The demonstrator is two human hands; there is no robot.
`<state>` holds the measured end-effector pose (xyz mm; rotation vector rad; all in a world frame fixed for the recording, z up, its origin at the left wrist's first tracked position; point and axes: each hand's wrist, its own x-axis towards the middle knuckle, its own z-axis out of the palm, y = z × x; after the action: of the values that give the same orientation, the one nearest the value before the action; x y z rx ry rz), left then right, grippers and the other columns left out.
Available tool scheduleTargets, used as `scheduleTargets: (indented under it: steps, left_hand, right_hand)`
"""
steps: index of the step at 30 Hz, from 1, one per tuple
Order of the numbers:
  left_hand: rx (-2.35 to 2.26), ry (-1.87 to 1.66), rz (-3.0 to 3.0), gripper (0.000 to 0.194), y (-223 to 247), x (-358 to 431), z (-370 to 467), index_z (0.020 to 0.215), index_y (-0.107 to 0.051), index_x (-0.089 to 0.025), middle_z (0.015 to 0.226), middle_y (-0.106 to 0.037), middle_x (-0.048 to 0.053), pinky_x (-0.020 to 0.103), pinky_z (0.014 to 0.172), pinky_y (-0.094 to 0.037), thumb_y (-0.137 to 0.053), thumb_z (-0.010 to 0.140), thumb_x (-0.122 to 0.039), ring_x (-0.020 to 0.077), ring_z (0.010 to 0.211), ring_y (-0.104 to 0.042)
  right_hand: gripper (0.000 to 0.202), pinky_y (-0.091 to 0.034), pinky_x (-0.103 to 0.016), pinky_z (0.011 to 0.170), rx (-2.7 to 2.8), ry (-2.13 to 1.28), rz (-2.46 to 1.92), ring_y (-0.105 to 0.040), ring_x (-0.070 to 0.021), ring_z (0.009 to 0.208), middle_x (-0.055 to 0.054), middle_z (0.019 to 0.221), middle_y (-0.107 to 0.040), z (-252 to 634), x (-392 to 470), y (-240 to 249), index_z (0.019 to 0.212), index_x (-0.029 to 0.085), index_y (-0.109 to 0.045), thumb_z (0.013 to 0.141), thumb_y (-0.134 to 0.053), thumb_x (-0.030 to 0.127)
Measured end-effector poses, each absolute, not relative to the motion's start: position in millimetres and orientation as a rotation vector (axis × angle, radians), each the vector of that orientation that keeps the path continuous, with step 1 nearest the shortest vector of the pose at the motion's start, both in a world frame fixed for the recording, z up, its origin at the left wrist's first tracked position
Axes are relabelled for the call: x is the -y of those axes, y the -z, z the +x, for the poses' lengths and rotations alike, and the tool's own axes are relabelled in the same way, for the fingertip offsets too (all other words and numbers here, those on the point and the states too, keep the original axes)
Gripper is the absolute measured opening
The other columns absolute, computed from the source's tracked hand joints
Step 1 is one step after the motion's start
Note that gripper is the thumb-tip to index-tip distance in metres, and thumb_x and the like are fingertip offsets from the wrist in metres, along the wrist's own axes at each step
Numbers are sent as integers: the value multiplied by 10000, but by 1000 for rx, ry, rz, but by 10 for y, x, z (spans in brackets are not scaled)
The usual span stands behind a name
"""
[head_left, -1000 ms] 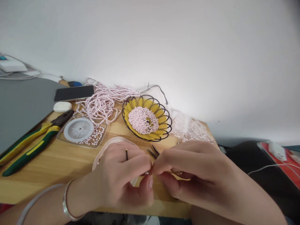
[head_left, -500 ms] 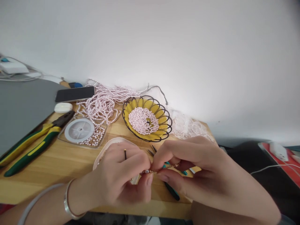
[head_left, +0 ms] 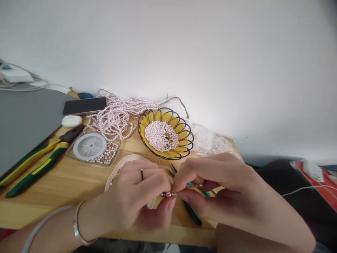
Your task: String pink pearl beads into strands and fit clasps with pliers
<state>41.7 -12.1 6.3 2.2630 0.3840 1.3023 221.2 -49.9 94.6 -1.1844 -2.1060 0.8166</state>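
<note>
My left hand (head_left: 142, 196) pinches a thin beaded chain (head_left: 168, 194) between thumb and forefinger; a pearly bead shows at the fingertips. Close against it, my right hand (head_left: 213, 186) is closed on the same chain, and a gold length of it runs under the curled fingers. Beneath my left hand lies a pale dish (head_left: 126, 159), mostly covered, with some gold chain in it. Small pliers (head_left: 193, 213) with dark tips and teal-and-black handles rest on the table under my right hand, partly hidden.
Behind the hands stands a yellow basket (head_left: 181, 140) of pink beads. Bead strands (head_left: 116, 119), a phone (head_left: 84, 106), a white case (head_left: 72, 121), a clear box (head_left: 110, 151) with a spool and large green-yellow pliers (head_left: 44, 158) lie left. Bagged beads (head_left: 207, 140) are at right.
Both hands stay close together on the chain. The left thumb and fingers have shifted slightly right, and the pearly bead shows more clearly between the fingertips.
</note>
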Motion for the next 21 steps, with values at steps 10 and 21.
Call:
scheduleTargets:
  steps: [10, 21]
  left_hand:
    - [-452, -1306, 2227, 79, -37, 122, 426, 855, -531, -182, 610, -479, -50, 219, 509, -409, -501, 881, -114, 98, 525, -448]
    - [-348, -1367, 2211, 134, 9, 86, 443, 862, -501, -199, 631, -514, -33, 228, 549, -496, -490, 865, -66, 112, 553, -469]
  right_hand:
    - [154, -393, -159, 484, 2121, -797, -1300, -527, -49, 539, 33, 675, -644, 2229, 547, -982, 855, 163, -654, 978, -561, 156]
    - [127, -392, -181, 491, 2138, -761, -1362, -526, -65, 539, 42, 648, -620, 2216, 565, -1008, 853, 180, -644, 946, -569, 137]
